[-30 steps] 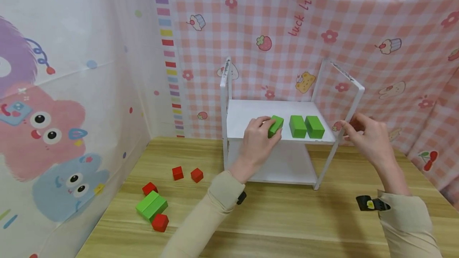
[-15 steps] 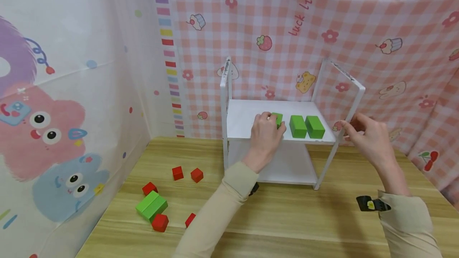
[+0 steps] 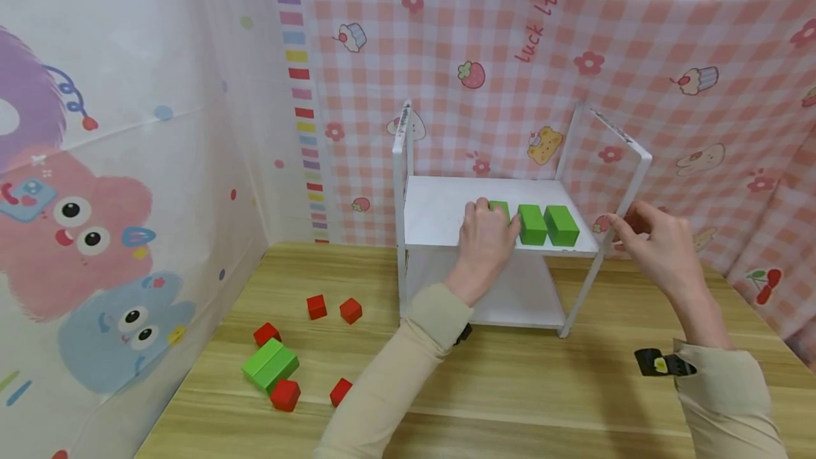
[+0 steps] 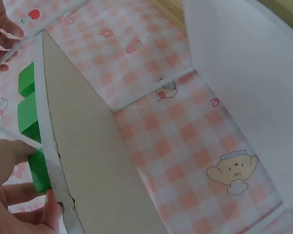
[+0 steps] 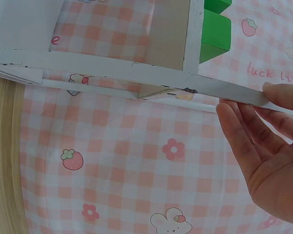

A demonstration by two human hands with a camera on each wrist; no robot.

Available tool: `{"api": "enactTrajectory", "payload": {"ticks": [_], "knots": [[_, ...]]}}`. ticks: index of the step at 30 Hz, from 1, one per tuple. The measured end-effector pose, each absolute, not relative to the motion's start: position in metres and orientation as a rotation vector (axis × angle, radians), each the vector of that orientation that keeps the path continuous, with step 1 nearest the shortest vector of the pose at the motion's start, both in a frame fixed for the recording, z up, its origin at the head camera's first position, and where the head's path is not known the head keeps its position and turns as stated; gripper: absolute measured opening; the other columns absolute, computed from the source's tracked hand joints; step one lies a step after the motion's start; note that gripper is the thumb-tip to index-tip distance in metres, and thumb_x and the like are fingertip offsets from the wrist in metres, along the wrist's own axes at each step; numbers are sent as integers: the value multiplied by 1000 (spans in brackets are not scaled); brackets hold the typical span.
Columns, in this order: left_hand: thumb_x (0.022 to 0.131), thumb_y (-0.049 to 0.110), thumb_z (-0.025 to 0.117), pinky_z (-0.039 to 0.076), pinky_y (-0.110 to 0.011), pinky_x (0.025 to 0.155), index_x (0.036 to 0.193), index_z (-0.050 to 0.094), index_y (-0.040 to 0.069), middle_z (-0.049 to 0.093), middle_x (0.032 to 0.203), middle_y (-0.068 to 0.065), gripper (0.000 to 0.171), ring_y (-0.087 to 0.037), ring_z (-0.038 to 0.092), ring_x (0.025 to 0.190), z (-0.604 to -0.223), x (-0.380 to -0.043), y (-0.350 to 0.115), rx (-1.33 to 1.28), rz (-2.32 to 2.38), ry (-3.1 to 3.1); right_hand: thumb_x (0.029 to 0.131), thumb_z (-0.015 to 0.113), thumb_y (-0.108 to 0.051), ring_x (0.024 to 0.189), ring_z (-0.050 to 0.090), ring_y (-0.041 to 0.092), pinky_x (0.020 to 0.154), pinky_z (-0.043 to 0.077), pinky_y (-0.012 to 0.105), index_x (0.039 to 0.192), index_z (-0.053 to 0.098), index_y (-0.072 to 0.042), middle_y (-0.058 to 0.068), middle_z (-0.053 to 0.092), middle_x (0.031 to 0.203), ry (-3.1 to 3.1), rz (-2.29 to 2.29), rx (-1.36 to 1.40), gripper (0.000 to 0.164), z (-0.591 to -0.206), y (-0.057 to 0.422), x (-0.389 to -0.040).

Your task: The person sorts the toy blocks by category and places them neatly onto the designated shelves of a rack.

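My left hand (image 3: 487, 243) grips a green block (image 3: 500, 207) at the front of the white shelf rack's (image 3: 440, 211) upper board, mostly covering it in the head view. In the left wrist view, thumb and fingers close on that block (image 4: 39, 170) from both sides, right at the board's edge. Just to its right stand two more green blocks, a middle one (image 3: 532, 224) and a right one (image 3: 562, 225), in a row. On the rack's right side, my right hand (image 3: 659, 246) pinches the front post (image 5: 234, 92) between thumb and fingers.
Left of the rack, two green blocks (image 3: 270, 365) lie side by side on the wooden table (image 3: 510, 388). Several red cubes are scattered around them, one (image 3: 285, 395) in front and another (image 3: 350, 311) nearer the rack. A checked cloth (image 3: 357, 91) hangs behind.
My left hand has moved right along the upper board with its green block, now closer to the other two and turned more in line. A red cube came out from behind the forearm.
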State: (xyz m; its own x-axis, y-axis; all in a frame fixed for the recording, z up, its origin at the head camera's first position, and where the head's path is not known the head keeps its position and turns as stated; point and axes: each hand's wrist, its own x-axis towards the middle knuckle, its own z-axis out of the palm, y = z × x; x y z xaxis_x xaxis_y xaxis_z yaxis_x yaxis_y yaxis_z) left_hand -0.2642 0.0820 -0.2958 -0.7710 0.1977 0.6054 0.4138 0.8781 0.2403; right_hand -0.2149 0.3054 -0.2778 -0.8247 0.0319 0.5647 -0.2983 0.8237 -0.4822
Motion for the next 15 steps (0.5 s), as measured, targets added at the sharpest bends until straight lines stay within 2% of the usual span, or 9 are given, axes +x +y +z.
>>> {"api": "enactTrajectory", "payload": {"ticks": [3,6,10,15], "knots": [[97,35,52,53,-21,71,77,71,7,69,97,-11,39,-19,60,86,-296,-263,81,-454,-546,-2479,96,56,-25,55,49,-19,45,44,13,88,61,1,25,67,80,-2429,766,200,28,-278,305,-215],[98,31,50,54,-26,84,92,73,5,69,108,-13,35,-23,63,97,-298,-262,77,-482,-627,-2472,96,55,-27,55,49,-18,45,45,14,88,61,1,24,67,80,-2433,767,203,30,-278,305,-215],[98,24,51,53,-29,91,110,70,4,68,115,-14,30,-25,63,106,-301,-262,72,-531,-703,-2456,96,55,-29,56,50,-17,45,45,15,88,61,1,24,67,80,-2434,759,204,31,-278,304,-215],[97,22,52,52,-30,96,113,69,3,69,115,-14,30,-25,64,109,-301,-263,69,-581,-719,-2432,96,56,-26,54,51,-15,44,43,16,88,61,0,23,67,79,-2433,756,189,28,-278,305,-214]]}}
